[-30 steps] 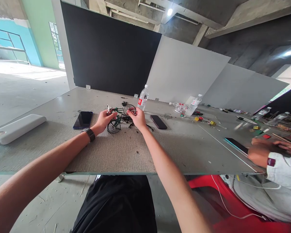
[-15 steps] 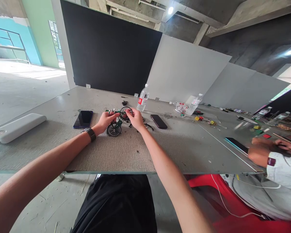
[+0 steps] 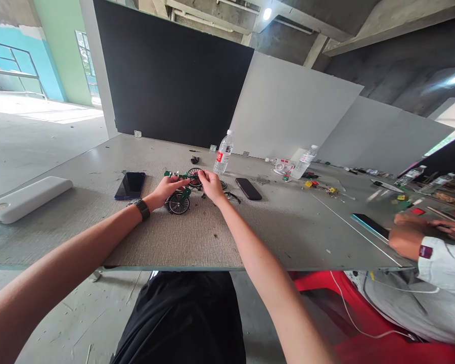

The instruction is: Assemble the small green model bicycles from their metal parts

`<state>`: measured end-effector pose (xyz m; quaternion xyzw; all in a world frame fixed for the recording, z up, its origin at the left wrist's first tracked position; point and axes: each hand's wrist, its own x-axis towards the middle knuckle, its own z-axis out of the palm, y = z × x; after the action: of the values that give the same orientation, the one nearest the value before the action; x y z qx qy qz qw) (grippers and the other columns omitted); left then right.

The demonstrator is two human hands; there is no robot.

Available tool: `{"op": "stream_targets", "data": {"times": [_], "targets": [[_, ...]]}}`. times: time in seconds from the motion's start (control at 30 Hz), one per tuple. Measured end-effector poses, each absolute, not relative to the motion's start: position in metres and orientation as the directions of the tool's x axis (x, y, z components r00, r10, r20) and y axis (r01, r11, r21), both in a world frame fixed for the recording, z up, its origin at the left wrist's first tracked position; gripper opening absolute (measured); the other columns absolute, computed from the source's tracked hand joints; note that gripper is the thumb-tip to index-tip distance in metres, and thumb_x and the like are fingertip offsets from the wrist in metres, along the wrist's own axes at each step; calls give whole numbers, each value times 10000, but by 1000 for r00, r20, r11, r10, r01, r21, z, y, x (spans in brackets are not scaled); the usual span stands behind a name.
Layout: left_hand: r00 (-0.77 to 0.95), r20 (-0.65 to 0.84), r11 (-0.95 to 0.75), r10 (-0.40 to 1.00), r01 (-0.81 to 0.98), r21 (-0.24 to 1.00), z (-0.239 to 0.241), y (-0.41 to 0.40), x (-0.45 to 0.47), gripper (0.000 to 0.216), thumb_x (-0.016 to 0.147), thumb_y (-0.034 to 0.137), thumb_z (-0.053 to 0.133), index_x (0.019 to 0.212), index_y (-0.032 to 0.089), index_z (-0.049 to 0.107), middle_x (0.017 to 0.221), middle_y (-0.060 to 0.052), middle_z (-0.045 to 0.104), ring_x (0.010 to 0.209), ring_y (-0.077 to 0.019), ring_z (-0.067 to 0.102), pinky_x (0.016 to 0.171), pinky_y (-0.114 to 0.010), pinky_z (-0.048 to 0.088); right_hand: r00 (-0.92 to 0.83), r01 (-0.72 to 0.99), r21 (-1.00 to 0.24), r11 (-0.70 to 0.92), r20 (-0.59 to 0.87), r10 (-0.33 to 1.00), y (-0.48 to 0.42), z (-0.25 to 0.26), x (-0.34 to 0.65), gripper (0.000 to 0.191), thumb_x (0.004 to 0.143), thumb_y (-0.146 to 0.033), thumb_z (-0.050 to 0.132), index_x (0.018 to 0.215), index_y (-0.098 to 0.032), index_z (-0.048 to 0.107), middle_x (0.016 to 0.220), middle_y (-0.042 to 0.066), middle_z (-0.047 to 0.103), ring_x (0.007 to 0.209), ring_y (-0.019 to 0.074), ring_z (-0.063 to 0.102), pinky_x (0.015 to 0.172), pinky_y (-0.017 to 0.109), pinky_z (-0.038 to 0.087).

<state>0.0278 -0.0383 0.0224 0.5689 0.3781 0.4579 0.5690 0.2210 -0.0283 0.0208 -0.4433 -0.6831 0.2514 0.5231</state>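
A small green toy bicycle (image 3: 182, 194) with black spoked wheels stands on the grey table (image 3: 197, 237). My left hand (image 3: 167, 189), with a black watch on its wrist, is closed on the bicycle's frame between the wheels. My right hand (image 3: 211, 185) pinches the upper wheel (image 3: 193, 176) at its rim. Small black loose parts (image 3: 231, 196) lie just right of my right hand.
A dark phone (image 3: 130, 185) lies left of the bicycle and another phone (image 3: 247, 188) to its right. A water bottle (image 3: 223, 152) stands behind. A white flat box (image 3: 23, 199) sits far left. Another person's hands (image 3: 420, 230) and a phone (image 3: 369, 225) are at the right.
The bicycle's upper wheel and both hands shifted slightly left and down toward the table. The other person's hands barely moved.
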Motion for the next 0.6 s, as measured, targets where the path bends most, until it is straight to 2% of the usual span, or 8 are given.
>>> {"op": "stream_targets", "data": {"times": [0.13,0.2,0.37,0.47,0.6], "targets": [[283,93,-66,955,-101,993,23,-39,29,333,686,428,860,745,135,714,712,-47,667,609,-131,544,545,-265,378,-44,311,-804,508,521,852,-28,21,220,618,901,-740,522,968,-166,742,908,67,741,809,178,643,729,272,488],[271,115,-87,956,-110,990,22,-39,29,322,682,416,860,716,135,708,691,-46,660,593,-127,532,539,-265,367,-34,310,-808,500,516,856,-27,21,220,606,898,-732,541,979,-167,744,927,73,755,834,184,658,743,273,497],[181,174,-152,968,-130,980,19,-34,30,315,679,410,852,717,129,716,656,-45,641,576,-132,525,528,-263,366,-43,373,-807,458,479,877,-28,20,221,539,920,-675,559,908,-164,731,802,45,732,773,176,660,692,266,492],[106,199,-178,974,-179,967,17,-31,30,319,654,392,869,709,134,689,659,-36,633,586,-128,531,534,-254,379,-91,344,-807,479,480,873,-29,20,220,411,893,-563,660,974,-168,739,907,52,764,848,182,687,781,285,528],[111,216,-191,970,-199,961,13,-27,30,346,637,399,884,711,134,673,673,-30,628,591,-120,531,543,-247,387,-98,274,-837,474,466,879,-29,20,218,330,866,-446,715,1038,-165,742,1052,90,783,954,203,713,885,334,554]]}}
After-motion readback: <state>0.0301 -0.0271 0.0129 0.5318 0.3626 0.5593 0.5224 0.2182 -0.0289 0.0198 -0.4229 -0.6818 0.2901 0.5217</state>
